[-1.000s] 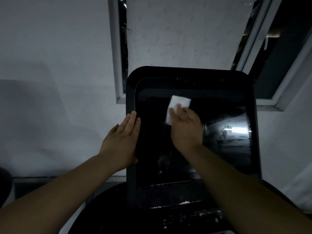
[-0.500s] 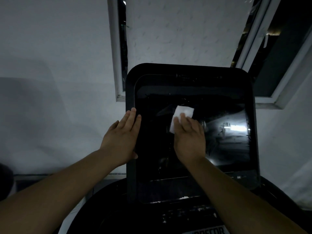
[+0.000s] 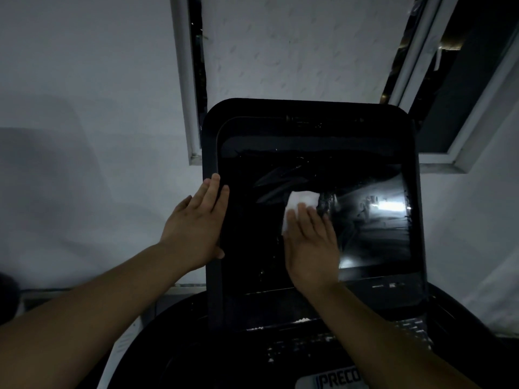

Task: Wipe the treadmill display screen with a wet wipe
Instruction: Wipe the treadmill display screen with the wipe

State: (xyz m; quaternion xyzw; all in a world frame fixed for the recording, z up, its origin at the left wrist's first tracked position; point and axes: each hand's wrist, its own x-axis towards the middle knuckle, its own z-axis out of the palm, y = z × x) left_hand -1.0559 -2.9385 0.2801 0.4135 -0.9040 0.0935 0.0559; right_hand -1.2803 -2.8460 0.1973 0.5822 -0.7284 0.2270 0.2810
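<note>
The white wet wipe (image 3: 302,202) sits near the centre of the frame, pressed flat against the dark glass of the treadmill display screen (image 3: 373,220), with its upper part showing above your fingertips and a strip along its left edge showing beside your palm. Your right hand (image 3: 310,244) lies open and flat over the wipe, fingers together and pointing up the frame, pinning it to the glass rather than pinching it. Streaks of wetness show on the glass above and left of the wipe, and a bright reflection glows on the right side of the screen. Your left hand (image 3: 196,226) is at centre left, also open with fingers extended, laid along the left edge of the black console frame (image 3: 309,110); the thumb tip reaches the front of the frame near its lower left, and how firmly it grips I cannot tell. Below the screen, at the bottom of the frame, part of a logo label (image 3: 337,381) shows lettering reading "PRECO". Behind the console, in the upper part of the frame, stands a white window frame (image 3: 184,80) against a pale wall (image 3: 84,94).
</note>
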